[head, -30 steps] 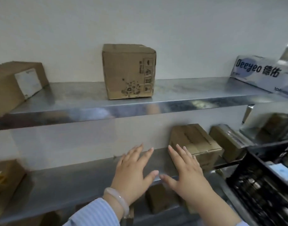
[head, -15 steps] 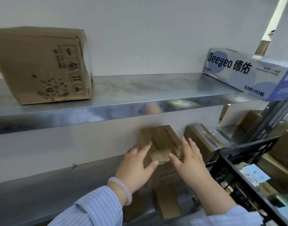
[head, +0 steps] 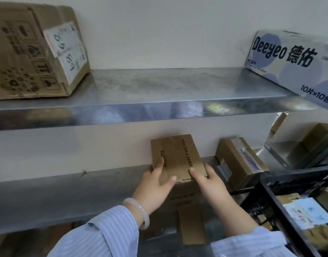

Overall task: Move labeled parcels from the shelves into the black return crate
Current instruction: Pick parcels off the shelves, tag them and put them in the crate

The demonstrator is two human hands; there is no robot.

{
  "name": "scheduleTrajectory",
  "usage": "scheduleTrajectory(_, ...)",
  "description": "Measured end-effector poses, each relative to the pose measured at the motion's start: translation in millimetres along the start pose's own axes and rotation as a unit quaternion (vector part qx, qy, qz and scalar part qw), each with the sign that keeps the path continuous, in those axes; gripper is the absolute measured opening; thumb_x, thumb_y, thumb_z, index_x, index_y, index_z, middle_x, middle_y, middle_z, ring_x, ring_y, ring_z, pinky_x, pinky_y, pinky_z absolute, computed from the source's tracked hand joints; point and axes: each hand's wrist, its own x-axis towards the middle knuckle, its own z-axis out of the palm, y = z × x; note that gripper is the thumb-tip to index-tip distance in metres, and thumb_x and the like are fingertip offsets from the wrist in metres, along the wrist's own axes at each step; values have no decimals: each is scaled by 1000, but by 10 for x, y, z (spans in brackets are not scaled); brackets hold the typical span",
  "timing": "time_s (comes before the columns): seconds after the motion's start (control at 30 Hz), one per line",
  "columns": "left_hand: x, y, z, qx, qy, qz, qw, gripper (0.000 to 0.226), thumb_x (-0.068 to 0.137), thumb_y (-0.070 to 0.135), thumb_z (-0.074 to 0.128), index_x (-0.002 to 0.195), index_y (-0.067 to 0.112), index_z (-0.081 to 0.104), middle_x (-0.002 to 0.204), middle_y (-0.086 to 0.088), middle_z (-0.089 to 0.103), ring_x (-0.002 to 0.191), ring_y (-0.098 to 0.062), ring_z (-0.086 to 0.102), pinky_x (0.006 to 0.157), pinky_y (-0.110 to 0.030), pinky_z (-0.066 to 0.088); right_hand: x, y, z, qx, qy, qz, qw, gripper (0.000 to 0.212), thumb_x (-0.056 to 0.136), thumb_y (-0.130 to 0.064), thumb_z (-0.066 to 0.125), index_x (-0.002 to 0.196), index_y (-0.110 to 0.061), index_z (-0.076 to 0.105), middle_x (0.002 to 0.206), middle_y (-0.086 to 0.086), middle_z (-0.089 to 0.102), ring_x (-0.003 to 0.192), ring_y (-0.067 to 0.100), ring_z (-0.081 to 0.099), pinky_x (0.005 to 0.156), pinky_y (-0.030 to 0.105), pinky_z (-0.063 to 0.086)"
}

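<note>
We are laying our left fingers [head: 160, 164] along the lid's edge and curling the right fingers [head: 206, 169] round its other side, so the left hand [head: 155, 184] and right hand [head: 209, 180] are squeezing the brown parcel [head: 178, 151] between them, likely for a level lift off the lower shelf [head: 48, 191]. We are counting one held parcel, one neighbouring parcel [head: 239, 160], a labelled carton [head: 35, 52] and a wipes box [head: 289, 60] on the upper shelf [head: 159, 93], and one black crate [head: 263, 204] at our right.

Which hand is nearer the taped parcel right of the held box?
Right. The right hand grips the right edge of the brown box, beside the taped parcel; the left hand holds its left edge, farther away.
</note>
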Motion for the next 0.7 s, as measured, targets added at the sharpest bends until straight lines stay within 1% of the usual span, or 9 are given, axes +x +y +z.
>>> scheduleTrajectory(0.1, -9, -111, -118, -28, 30, -27, 999, 78, 87, 69, 47, 154, 41, 17, 151, 0, 35, 131, -23, 47, 100, -29, 49, -71, -87, 150, -57, -13, -60, 996, 33, 89, -54, 59, 120, -47, 51, 111, -22, 59, 105, -1, 56, 86, 17, 45)
scheduleTrajectory(0.17, -16, -171, -222, -34, 46, -50, 997, 90, 77, 79, 47, 153, 36, 24, 147, -3, 41, 125, -23, 52, 95, -33, 53, -99, -114, 264, -92, -40, -95, 990, 55, 82, -68, 56, 132, -47, 48, 126, -12, 55, 117, 7, 54, 99, 33, 48)
scheduleTrajectory(0.23, -23, -216, -340, -40, 49, -83, 995, 105, 64, 89, 47, 150, 32, 30, 144, -6, 44, 123, -25, 53, 103, -41, 47, -164, -191, 381, -123, -68, -104, 985, 72, 81, -70, 54, 145, -43, 36, 142, -7, 40, 130, 13, 42, 109, 38, 39)
scheduleTrajectory(0.3, -42, -269, -475, -69, 40, -111, 991, 119, 51, 94, 49, 149, 29, 33, 142, -6, 48, 122, -26, 55, 104, -40, 47, -244, -276, 499, -161, -94, -126, 974, 80, 80, -72, 50, 150, -44, 24, 152, -6, 27, 140, 17, 30, 114, 37, 31)
scheduleTrajectory(0.37, -92, -301, -608, -130, 32, -134, 982, 130, 42, 95, 58, 149, 26, 34, 139, -5, 54, 118, -25, 58, 103, -40, 48, -306, -335, 629, -217, -126, -159, 955, 80, 78, -78, 40, 149, -53, 13, 159, -5, 17, 146, 21, 19, 118, 42, 23)
scheduleTrajectory(0.43, -139, -371, -697, -198, 26, -147, 969, 136, 35, 92, 66, 149, 26, 32, 134, -3, 58, 114, -25, 61, 101, -42, 50, -352, -385, 726, -257, -154, -175, 938, 68, 87, -71, 37, 146, -59, 5, 163, -6, 7, 149, 21, 7, 119, 43, 13)
scheduleTrajectory(0.53, -203, -452, -748, -251, 24, -151, 956, 134, 36, 90, 71, 149, 32, 30, 131, -1, 60, 113, -25, 62, 100, -44, 51, -404, -430, 783, -287, -189, -192, 919, 59, 97, -57, 37, 146, -59, 5, 164, -7, 2, 150, 18, -2, 119, 40, 3)
scheduleTrajectory(0.6, -233, -485, -754, -281, 28, -156, 947, 122, 45, 82, 73, 148, 32, 32, 129, -4, 61, 111, -26, 63, 98, -45, 52, -389, -424, 796, -282, -199, -204, 916, 55, 99, -53, 38, 146, -57, 10, 164, -7, 4, 150, 17, -2, 119, 37, 2)
scheduleTrajectory(0.7, -273, -524, -759, -329, 26, -173, 928, 89, 74, 64, 69, 148, 31, 32, 125, -5, 62, 105, -25, 65, 85, -40, 58, -277, -366, 798, -160, -154, -189, 956, 54, 98, -43, 49, 147, -46, 28, 159, -6, 24, 148, 14, 15, 114, 27, 13)
